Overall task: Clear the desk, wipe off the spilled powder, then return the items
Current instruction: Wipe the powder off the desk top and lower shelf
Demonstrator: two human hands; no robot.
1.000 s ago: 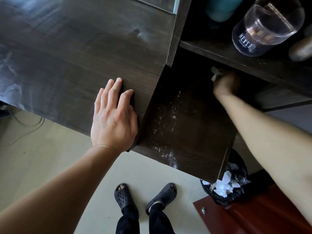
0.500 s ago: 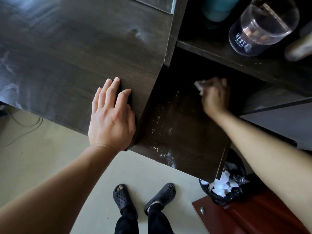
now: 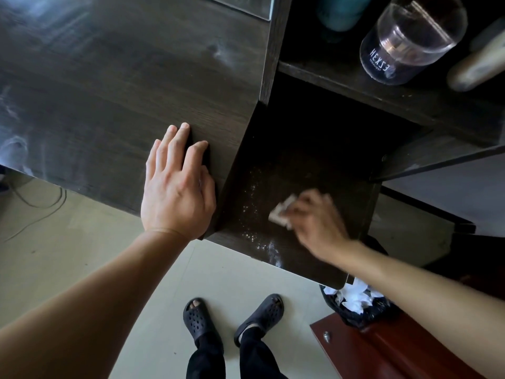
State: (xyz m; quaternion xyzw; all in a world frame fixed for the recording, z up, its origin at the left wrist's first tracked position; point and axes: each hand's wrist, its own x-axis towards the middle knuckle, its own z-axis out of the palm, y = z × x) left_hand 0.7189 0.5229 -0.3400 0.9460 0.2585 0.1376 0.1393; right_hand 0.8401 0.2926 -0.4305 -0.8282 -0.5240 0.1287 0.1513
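Note:
My right hand (image 3: pixel 317 222) grips a crumpled white tissue (image 3: pixel 281 213) and presses it on the lower dark shelf (image 3: pixel 300 165), near its front edge. White spilled powder (image 3: pixel 262 242) lies in specks and a small streak just left of the tissue, running to the shelf's front edge. My left hand (image 3: pixel 177 184) rests flat, fingers slightly apart, on the dark wood desk top (image 3: pixel 123 77) near its front right corner. Faint powder smears show on the desk's left part.
A clear glass jar (image 3: pixel 410 39) lies on the upper shelf at top right, beside a teal container (image 3: pixel 341 12) and a tan object (image 3: pixel 478 64). A black-bagged bin (image 3: pixel 358 302) with white tissues stands below the shelf, next to red-brown furniture (image 3: pixel 382 348). Cables (image 3: pixel 35 203) lie on the floor at left.
My right hand has drawn the tissue from the back of the lower shelf forward toward its front edge. My left hand has stayed flat on the desk.

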